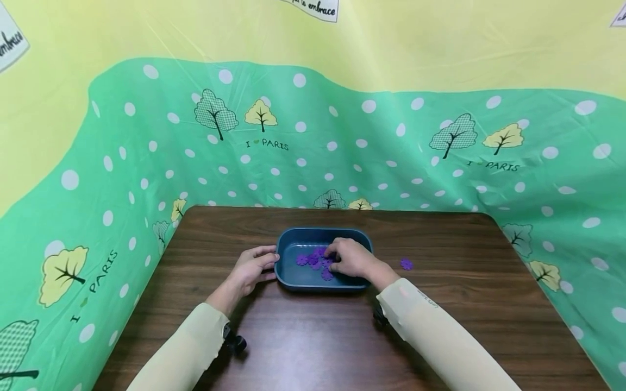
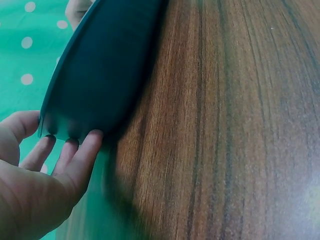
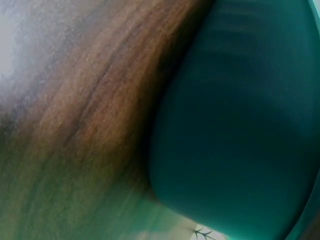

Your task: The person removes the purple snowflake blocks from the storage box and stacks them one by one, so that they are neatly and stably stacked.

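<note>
A dark blue rectangular tray (image 1: 324, 286) stands on the table, with several purple flower-shaped pieces (image 1: 313, 259) lying together inside it. At the tray's left end, my left hand (image 1: 251, 267) holds it, the thumb at the rim and the fingertips (image 2: 95, 134) against the outer end wall. My right hand (image 1: 353, 257) reaches down into the tray from the right, thumb and fingers bent down among the purple pieces. Whether it pinches one is hidden. In the right wrist view only the tray's outer wall (image 3: 235, 115) and the table show.
One loose purple flower piece (image 1: 406, 264) lies on the dark wooden table (image 1: 459, 304), right of the tray. A green and yellow printed cloth (image 1: 313, 130) hangs behind and along the sides. Each wrist carries a small black camera (image 1: 237, 344).
</note>
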Demonstrator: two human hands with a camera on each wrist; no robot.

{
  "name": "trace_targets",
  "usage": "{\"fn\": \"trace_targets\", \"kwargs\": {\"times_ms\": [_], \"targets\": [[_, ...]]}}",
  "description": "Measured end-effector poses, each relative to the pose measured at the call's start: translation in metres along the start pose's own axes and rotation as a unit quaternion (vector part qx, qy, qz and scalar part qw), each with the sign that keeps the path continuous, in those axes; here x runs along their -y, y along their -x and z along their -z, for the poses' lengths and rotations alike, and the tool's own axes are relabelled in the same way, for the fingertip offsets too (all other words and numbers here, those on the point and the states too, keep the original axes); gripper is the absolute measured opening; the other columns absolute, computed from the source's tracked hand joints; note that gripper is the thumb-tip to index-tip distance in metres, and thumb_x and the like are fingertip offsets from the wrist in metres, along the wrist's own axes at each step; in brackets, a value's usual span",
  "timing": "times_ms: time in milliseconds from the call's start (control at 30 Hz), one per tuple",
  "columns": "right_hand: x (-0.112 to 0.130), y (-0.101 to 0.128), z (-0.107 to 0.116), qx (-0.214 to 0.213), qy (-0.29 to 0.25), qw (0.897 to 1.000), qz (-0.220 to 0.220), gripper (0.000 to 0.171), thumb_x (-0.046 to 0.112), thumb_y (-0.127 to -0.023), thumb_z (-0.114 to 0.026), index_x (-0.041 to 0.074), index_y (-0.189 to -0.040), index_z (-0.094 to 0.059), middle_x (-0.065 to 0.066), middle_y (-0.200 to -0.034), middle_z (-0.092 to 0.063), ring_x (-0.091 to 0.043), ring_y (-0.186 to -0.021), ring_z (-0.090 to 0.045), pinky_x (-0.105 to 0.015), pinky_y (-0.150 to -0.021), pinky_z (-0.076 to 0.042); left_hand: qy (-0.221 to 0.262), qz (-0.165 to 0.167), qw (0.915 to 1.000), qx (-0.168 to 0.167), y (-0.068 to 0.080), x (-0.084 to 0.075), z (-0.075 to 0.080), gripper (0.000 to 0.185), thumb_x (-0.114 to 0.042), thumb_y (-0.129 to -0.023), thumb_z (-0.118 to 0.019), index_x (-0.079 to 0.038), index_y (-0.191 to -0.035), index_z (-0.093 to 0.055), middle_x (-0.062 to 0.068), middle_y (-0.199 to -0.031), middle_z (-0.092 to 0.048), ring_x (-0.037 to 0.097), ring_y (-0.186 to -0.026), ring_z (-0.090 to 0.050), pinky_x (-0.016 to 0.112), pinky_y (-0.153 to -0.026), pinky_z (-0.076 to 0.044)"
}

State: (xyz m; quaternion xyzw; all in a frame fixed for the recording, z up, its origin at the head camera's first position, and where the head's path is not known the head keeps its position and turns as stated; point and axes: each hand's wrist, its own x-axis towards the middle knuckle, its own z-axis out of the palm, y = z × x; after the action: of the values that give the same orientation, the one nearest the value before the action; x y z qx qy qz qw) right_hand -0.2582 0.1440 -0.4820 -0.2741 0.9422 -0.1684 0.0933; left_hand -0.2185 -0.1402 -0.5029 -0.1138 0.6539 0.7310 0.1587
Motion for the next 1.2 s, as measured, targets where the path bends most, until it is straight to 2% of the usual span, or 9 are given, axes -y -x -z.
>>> {"fn": "trace_targets", "kwargs": {"times_ms": [300, 567, 833, 1000, 1200], "targets": [[0.0002, -0.0012, 0.0007, 0.001, 0.007, 1.000, -0.002, 0.026, 0.022, -0.082, -0.077, 0.019, -0.107, -0.073, 0.005, -0.102, -0.062, -0.010, -0.087, -0.058, -0.031, -0.078, -0.053, -0.010, 0.009, 0.9999, -0.004, -0.0005, -0.0046, -0.0010, 0.040, -0.011, -0.090, -0.066, -0.006, -0.129, -0.059, 0.020, -0.121, -0.062, 0.027, -0.099, -0.065, 0.041, -0.078, -0.060], [0.0004, -0.0028, -0.0017, 0.005, 0.025, 1.000, -0.001, 0.021, 0.023, -0.083, -0.077, 0.020, -0.104, -0.075, 0.008, -0.099, -0.061, -0.008, -0.086, -0.056, -0.028, -0.078, -0.052, -0.011, 0.013, 0.9999, -0.002, 0.0000, -0.0053, 0.0000, 0.040, -0.011, -0.090, -0.066, -0.006, -0.129, -0.059, 0.019, -0.120, -0.063, 0.027, -0.098, -0.064, 0.042, -0.079, -0.060], [0.0005, -0.0030, -0.0035, 0.010, 0.028, 1.000, 0.004, 0.020, 0.024, -0.083, -0.077, 0.019, -0.103, -0.074, 0.006, -0.097, -0.062, -0.009, -0.086, -0.056, -0.029, -0.079, -0.052, -0.003, 0.009, 0.9999, 0.014, 0.0035, -0.0049, 0.0011, 0.044, -0.011, -0.090, -0.066, -0.002, -0.132, -0.056, 0.023, -0.125, -0.059, 0.028, -0.101, -0.063, 0.042, -0.080, -0.060], [-0.0007, -0.0030, -0.0043, -0.009, 0.021, 1.000, 0.003, 0.021, 0.028, -0.085, -0.075, 0.020, -0.104, -0.074, 0.007, -0.098, -0.061, -0.009, -0.088, -0.056, -0.029, -0.080, -0.052, 0.003, 0.007, 0.9999, 0.012, 0.0013, -0.0012, 0.0020, 0.043, -0.011, -0.090, -0.067, -0.002, -0.131, -0.057, 0.023, -0.125, -0.059, 0.027, -0.100, -0.063, 0.041, -0.077, -0.060], [-0.0016, -0.0049, -0.0055, -0.043, 0.030, 0.999, -0.003, 0.021, 0.029, -0.086, -0.073, 0.020, -0.105, -0.073, 0.006, -0.103, -0.062, -0.012, -0.096, -0.058, -0.034, -0.089, -0.053, 0.004, 0.004, 0.9999, 0.014, 0.0030, -0.0020, 0.0014, 0.044, -0.013, -0.089, -0.068, -0.002, -0.130, -0.057, 0.023, -0.125, -0.058, 0.027, -0.100, -0.063, 0.041, -0.076, -0.061]]}}
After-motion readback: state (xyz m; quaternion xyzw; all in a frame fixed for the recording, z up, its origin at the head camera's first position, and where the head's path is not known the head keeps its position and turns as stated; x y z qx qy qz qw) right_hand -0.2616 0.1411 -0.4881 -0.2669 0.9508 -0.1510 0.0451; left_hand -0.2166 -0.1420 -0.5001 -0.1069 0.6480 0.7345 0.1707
